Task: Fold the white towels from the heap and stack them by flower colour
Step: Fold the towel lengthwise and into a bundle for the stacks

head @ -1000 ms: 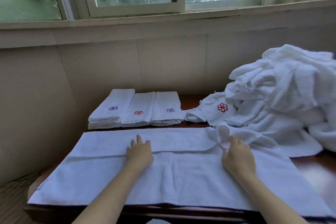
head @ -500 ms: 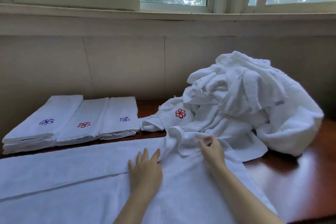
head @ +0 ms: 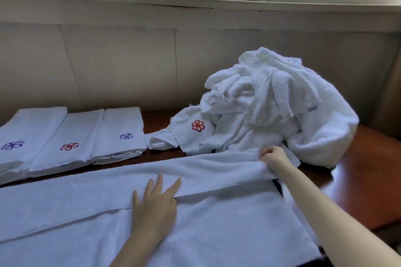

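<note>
White towel [head: 217,230] spread flat on the wooden table [head: 366,182], far edge folded toward the person. Left hand [head: 155,208] — fingers straight, pressing flat on the fold's edge. Right hand [head: 274,157] — fingers curled, gripping the fold's right end. Heap [head: 280,108] just behind the towel, right side; three folded stacks behind it, left: purple-flower stack [head: 28,134], red-flower stack [head: 76,136], blue-flower stack [head: 121,132].
</note>
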Demonstrator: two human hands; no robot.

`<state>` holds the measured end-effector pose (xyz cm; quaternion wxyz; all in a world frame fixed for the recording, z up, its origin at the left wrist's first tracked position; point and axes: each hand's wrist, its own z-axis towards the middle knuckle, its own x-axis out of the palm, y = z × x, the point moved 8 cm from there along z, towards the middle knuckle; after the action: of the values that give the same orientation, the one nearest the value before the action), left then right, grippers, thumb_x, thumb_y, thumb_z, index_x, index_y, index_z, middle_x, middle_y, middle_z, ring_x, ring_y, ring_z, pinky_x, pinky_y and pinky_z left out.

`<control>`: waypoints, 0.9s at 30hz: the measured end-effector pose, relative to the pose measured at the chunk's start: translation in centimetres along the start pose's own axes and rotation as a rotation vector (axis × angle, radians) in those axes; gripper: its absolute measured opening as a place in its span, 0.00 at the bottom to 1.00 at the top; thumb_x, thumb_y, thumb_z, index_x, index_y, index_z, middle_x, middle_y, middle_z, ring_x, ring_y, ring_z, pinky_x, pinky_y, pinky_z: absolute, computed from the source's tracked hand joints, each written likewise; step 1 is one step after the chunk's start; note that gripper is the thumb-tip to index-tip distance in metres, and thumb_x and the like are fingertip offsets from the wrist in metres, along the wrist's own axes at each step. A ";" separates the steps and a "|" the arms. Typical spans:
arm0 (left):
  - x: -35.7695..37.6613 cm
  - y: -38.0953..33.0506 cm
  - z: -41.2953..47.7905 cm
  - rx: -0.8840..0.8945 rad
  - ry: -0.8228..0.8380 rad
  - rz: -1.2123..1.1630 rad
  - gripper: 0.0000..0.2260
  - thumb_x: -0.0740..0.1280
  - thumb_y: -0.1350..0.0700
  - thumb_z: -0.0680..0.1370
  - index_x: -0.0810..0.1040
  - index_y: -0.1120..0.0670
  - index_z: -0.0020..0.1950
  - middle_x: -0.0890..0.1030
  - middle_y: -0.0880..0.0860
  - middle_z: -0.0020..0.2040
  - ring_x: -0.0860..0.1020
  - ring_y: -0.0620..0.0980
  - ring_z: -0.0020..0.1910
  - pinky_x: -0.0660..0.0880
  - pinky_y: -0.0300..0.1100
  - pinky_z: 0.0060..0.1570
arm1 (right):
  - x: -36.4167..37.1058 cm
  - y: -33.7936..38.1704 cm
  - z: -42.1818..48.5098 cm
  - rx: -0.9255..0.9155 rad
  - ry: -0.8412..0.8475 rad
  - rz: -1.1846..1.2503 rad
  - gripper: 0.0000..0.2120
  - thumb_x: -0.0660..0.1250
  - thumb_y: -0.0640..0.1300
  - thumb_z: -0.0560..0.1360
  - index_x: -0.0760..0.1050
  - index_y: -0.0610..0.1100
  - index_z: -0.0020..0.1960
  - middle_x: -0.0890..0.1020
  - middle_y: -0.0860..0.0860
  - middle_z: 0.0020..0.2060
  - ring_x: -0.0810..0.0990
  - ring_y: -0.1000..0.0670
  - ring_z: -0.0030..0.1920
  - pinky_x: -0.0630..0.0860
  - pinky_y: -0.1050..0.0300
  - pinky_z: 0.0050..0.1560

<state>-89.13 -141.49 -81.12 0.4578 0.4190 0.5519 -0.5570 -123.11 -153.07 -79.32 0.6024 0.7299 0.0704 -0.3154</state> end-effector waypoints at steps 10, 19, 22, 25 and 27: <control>0.2 0.5 -2.0 0.074 0.075 0.074 0.24 0.43 0.42 0.82 0.39 0.39 0.77 0.38 0.48 0.78 0.39 0.48 0.77 0.39 0.55 0.73 | 1.2 1.5 -1.7 -0.046 0.121 0.069 0.20 0.68 0.43 0.75 0.60 0.45 0.31 0.61 0.51 0.27 0.60 0.53 0.28 0.57 0.61 0.29; 0.8 0.8 -2.6 0.141 0.143 0.106 0.25 0.41 0.39 0.81 0.34 0.39 0.75 0.33 0.47 0.77 0.35 0.48 0.76 0.35 0.56 0.72 | 1.3 1.7 -3.0 0.128 0.260 0.126 0.21 0.69 0.51 0.75 0.75 0.40 0.62 0.78 0.42 0.56 0.78 0.40 0.55 0.75 0.48 0.53; 0.9 0.8 -2.5 0.147 0.157 0.108 0.24 0.41 0.39 0.81 0.35 0.37 0.75 0.34 0.48 0.77 0.35 0.48 0.76 0.36 0.56 0.72 | 0.1 2.7 -3.0 0.064 0.255 0.132 0.17 0.70 0.45 0.75 0.77 0.33 0.57 0.81 0.37 0.54 0.80 0.39 0.54 0.76 0.43 0.59; 1.1 0.5 -2.7 0.164 0.169 0.101 0.24 0.41 0.39 0.81 0.36 0.37 0.75 0.34 0.47 0.77 0.36 0.48 0.76 0.37 0.56 0.72 | -1.1 4.1 -2.3 -0.018 0.171 0.197 0.09 0.69 0.40 0.76 0.78 0.32 0.46 0.80 0.40 0.43 0.79 0.44 0.42 0.78 0.50 0.49; 1.1 0.5 -2.8 0.153 0.163 0.110 0.25 0.42 0.39 0.81 0.36 0.38 0.76 0.34 0.47 0.77 0.36 0.48 0.76 0.37 0.56 0.72 | -0.5 4.5 -2.1 -0.051 0.146 0.037 0.07 0.68 0.38 0.75 0.75 0.35 0.40 0.75 0.44 0.37 0.74 0.48 0.37 0.71 0.56 0.41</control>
<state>-89.00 -138.71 -82.41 0.4079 0.5261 0.5195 -0.5357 -120.57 -152.15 -75.13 0.6199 0.7365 0.1087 -0.2480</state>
